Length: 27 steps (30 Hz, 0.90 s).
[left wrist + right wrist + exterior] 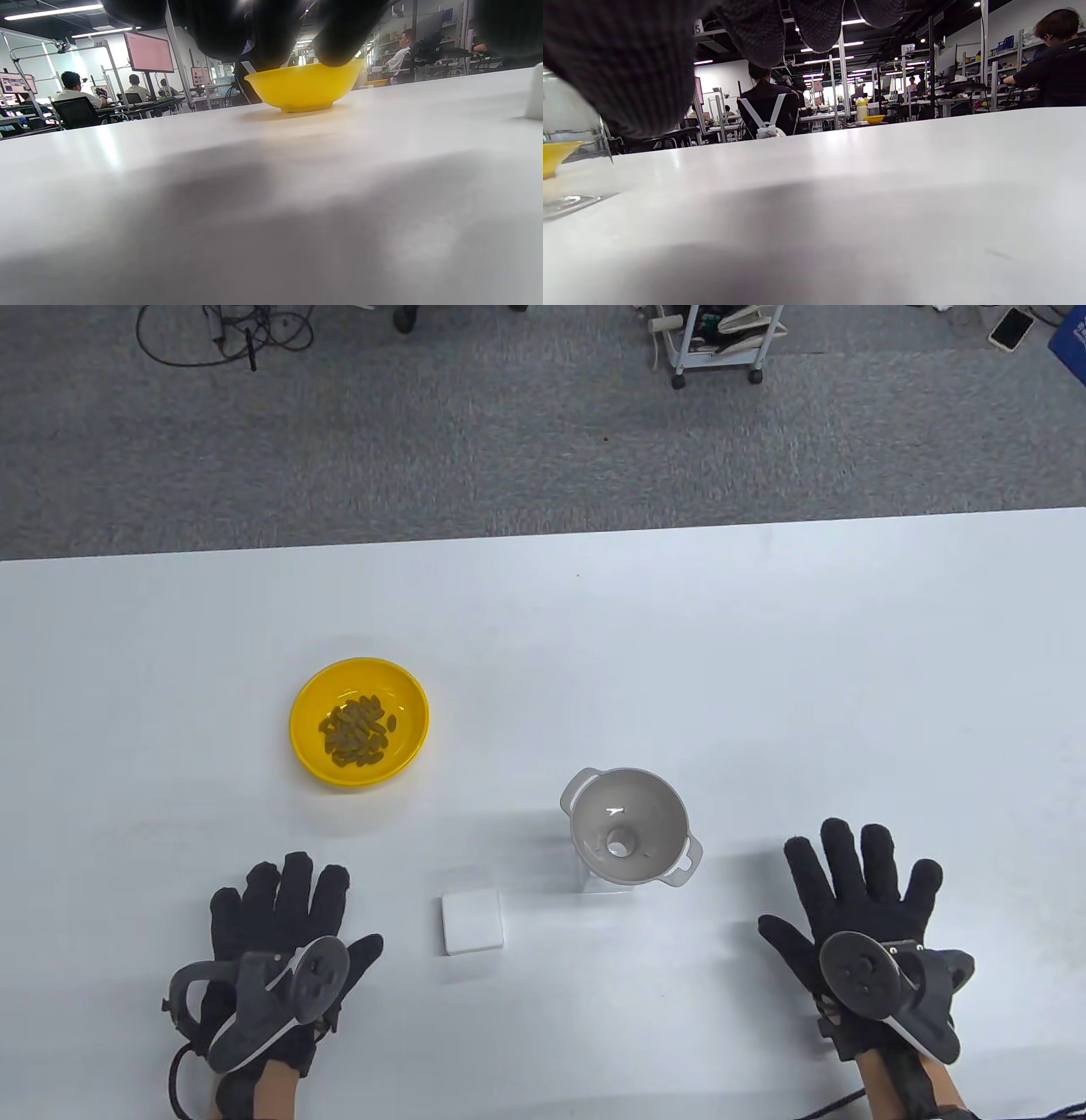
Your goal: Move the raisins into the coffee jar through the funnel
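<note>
A yellow bowl [359, 721] holding raisins [357, 731] sits on the white table [764, 645], left of centre. A grey funnel [629, 825] stands in the mouth of a clear glass jar [594, 879] near the middle. My left hand [284, 916] lies flat and empty on the table below the bowl, fingers spread. My right hand [857, 882] lies flat and empty to the right of the funnel. The bowl [304, 86] shows ahead in the left wrist view, under my fingertips [271, 34]. The jar's wall [572, 169] shows at the left edge of the right wrist view.
A small white square lid [472, 922] lies flat between my hands, just left of the jar. The table's far edge runs across the upper part of the table view, with grey carpet and a wheeled cart [717, 343] beyond.
</note>
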Each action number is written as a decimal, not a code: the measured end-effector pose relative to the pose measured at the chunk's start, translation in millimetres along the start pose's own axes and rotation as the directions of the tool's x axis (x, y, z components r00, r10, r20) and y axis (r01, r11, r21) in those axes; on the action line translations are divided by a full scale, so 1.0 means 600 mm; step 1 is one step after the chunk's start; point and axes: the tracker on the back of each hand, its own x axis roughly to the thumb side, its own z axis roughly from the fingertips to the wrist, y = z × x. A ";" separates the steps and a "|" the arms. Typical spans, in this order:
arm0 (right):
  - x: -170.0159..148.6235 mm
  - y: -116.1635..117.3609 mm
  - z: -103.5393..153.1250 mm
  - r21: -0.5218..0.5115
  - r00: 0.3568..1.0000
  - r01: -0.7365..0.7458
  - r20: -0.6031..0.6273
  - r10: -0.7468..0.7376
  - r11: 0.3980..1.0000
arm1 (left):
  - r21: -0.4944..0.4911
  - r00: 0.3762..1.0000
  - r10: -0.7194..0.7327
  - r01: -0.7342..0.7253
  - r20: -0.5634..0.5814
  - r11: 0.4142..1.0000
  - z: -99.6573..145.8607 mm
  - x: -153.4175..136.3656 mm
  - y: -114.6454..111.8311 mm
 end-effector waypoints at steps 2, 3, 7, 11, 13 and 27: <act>0.001 0.003 -0.003 0.012 1.000 -0.002 -0.004 0.002 1.000 | -0.004 1.000 -0.003 0.003 -0.001 1.000 0.000 0.000 -0.001; 0.001 0.004 -0.003 0.022 1.000 -0.002 -0.009 0.002 1.000 | -0.006 1.000 -0.006 0.006 -0.002 1.000 -0.001 0.000 -0.001; 0.000 0.008 -0.006 0.038 1.000 -0.004 -0.009 0.005 0.999 | -0.012 1.000 -0.008 0.008 -0.003 1.000 -0.002 0.000 -0.001; -0.002 0.008 -0.007 0.048 1.000 0.005 -0.011 -0.004 0.999 | -0.009 1.000 -0.015 0.015 0.003 1.000 -0.002 0.003 -0.001; -0.005 0.007 -0.008 0.054 1.000 0.012 -0.019 -0.011 0.998 | -0.004 1.000 -0.012 0.012 0.010 1.000 -0.002 0.006 -0.001; -0.016 0.003 -0.011 0.069 0.997 0.079 -0.021 -0.078 0.995 | 0.026 0.935 0.354 -0.353 -0.033 0.935 -0.027 -0.001 0.051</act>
